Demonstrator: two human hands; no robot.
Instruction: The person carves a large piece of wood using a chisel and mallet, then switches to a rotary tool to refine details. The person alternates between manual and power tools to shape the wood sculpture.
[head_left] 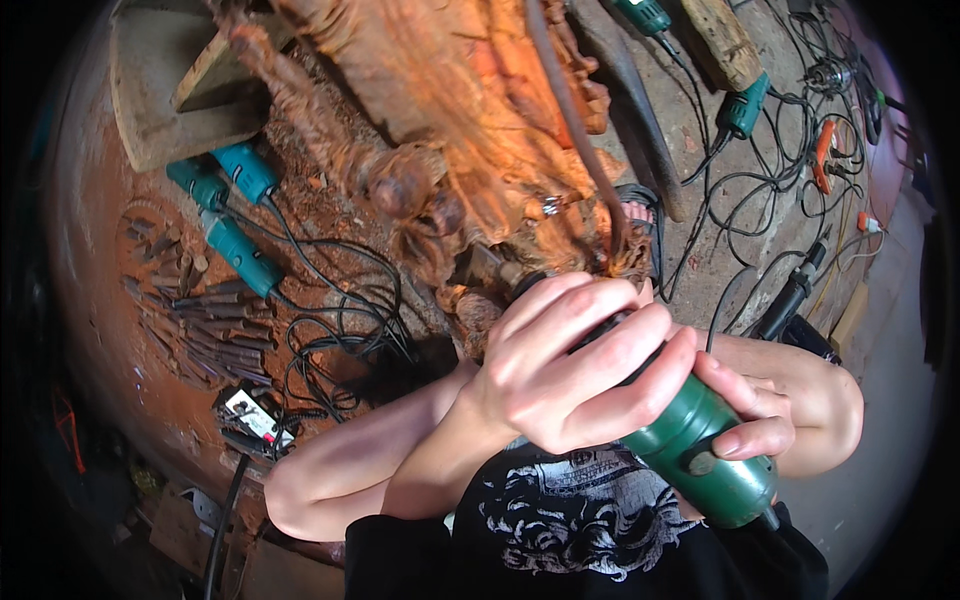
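On the far left, a heap of slender dark tools [215, 325] lies on the reddish, dusty ground, with a worn wooden tray [141, 100] above it. Just right of the heap is a teal power tool [240, 255], its black cord [340, 325] looping toward the middle, and below sits a white box [255, 412]. A big orange-brown wood carving [430, 100] fills the upper middle. At its lower edge, the left hand [570, 370] is wrapped over the front of a green power tool [700, 440], fingers curled and slightly apart around the dark neck. The tool slants down to the right above the person's lap; whether its tip touches the carving, I cannot tell. The right hand [752, 410] grips the green body, its visible fingers bent against the barrel, the rest hidden. Farther right lie a black tool [795, 290] and an orange-handled piece [824, 155] among tangled cords
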